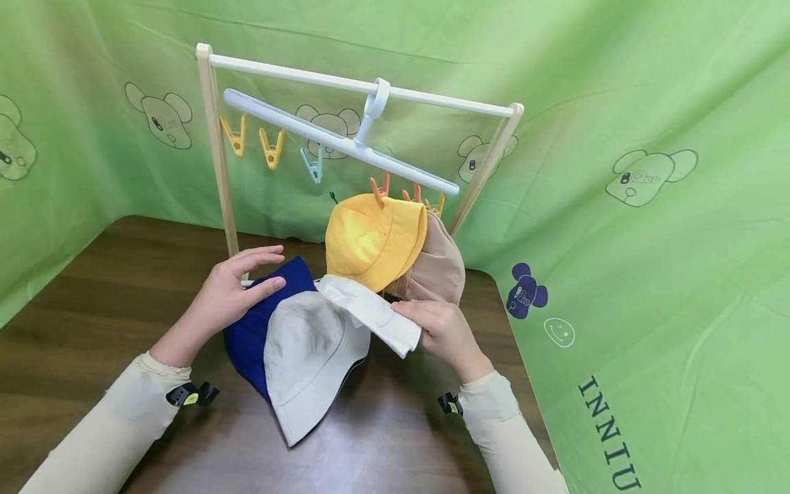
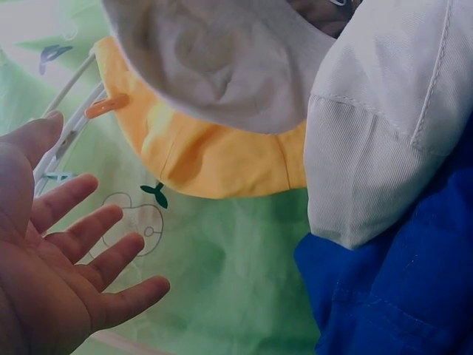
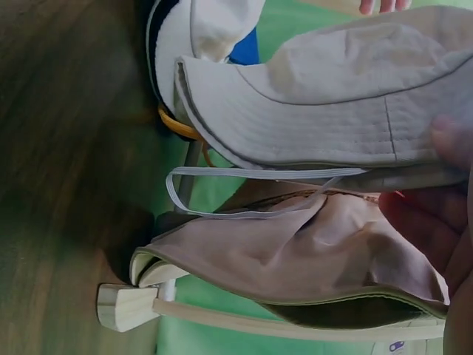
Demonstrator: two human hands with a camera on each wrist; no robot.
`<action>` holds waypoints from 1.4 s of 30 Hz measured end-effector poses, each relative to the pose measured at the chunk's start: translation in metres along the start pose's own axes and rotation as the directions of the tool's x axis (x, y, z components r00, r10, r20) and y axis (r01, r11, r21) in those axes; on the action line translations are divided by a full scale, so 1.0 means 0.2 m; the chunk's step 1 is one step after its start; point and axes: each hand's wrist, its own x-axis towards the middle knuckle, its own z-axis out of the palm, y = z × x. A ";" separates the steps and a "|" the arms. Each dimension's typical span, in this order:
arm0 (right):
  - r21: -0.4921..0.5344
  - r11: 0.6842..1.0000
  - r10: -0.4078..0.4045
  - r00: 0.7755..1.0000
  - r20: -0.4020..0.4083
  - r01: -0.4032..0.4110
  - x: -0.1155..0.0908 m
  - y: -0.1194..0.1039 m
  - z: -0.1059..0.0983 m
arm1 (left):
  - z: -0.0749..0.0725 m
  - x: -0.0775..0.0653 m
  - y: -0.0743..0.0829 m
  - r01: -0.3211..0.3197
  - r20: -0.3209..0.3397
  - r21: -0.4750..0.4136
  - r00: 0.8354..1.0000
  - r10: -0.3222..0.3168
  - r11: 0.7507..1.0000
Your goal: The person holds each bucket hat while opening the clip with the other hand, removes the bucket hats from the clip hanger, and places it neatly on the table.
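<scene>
My right hand [image 1: 441,333] grips the brim of an off-white bucket hat [image 1: 370,310], thumb on one face and fingers behind. A white elastic strap [image 3: 266,174] hangs from this hat in the right wrist view. My left hand [image 1: 231,291] has its fingers spread and holds nothing, in front of a navy blue hat [image 1: 247,343]. A light grey-white hat [image 1: 305,343] overlaps the blue one. Behind the held hat, a yellow bucket hat [image 1: 364,237] hangs from an orange clip [image 1: 380,189], partly covering a pinkish-tan hat [image 1: 444,257].
A light blue hanger [image 1: 333,139] tilts down to the right on the rack's white bar [image 1: 290,73]. Yellow clips [image 1: 271,149] and a blue clip [image 1: 313,165] dangle at its left. The wooden-post rack stands on a brown table [image 1: 395,425], before a green printed curtain [image 1: 617,89].
</scene>
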 end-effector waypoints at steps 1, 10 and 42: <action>-0.002 1.000 -0.013 1.000 -0.006 0.013 0.00 0.00 0.00 | 0.00 0.00 0.00 0.000 0.001 -0.001 1.000 0.000 1.000; -0.008 0.999 -0.053 0.997 0.051 0.053 -0.06 -0.02 0.02 | 0.02 0.01 -0.02 -0.011 0.013 -0.019 1.000 0.011 1.000; -0.315 0.949 0.052 0.971 0.232 0.024 -0.09 -0.20 0.12 | -0.09 0.02 -0.02 0.028 -0.008 0.019 1.000 -0.028 0.999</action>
